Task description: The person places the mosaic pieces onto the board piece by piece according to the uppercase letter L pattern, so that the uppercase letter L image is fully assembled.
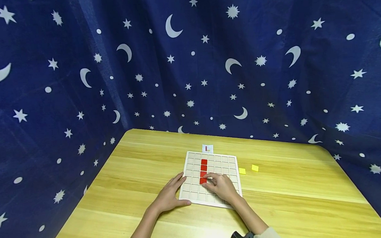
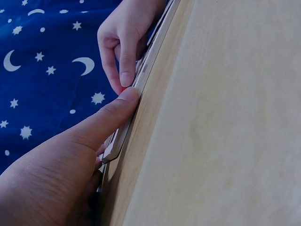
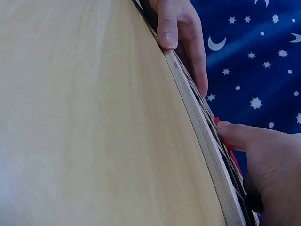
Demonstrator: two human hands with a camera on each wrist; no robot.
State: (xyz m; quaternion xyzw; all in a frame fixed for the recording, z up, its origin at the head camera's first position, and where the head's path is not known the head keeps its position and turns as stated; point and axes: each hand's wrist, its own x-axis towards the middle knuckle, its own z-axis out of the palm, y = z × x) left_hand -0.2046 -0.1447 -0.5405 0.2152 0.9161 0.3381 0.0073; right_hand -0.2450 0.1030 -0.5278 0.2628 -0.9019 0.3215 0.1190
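A square board with a pale grid [image 1: 211,204] lies on the table. Several red square tiles [image 1: 204,162] run in a column down its middle-left cells. My right hand [image 1: 222,186] is over the board, thumb and index finger pinching the lowest red tile [image 1: 202,181] at the near end of the column. In the right wrist view the thumb is against red tile edges [image 3: 217,121]. My left hand [image 1: 169,195] rests at the board's near left corner, its fingers straight along the left edge and the thumb [image 2: 127,96] on the front edge.
Two yellow square tiles [image 1: 242,171] [image 1: 255,168] lie on the wooden table [image 1: 295,199] just right of the board. Behind the board lies a small card [image 1: 207,148] with a printed grid and a red bar. A blue curtain with stars and moons [image 1: 207,60] hangs along the table's far edge.
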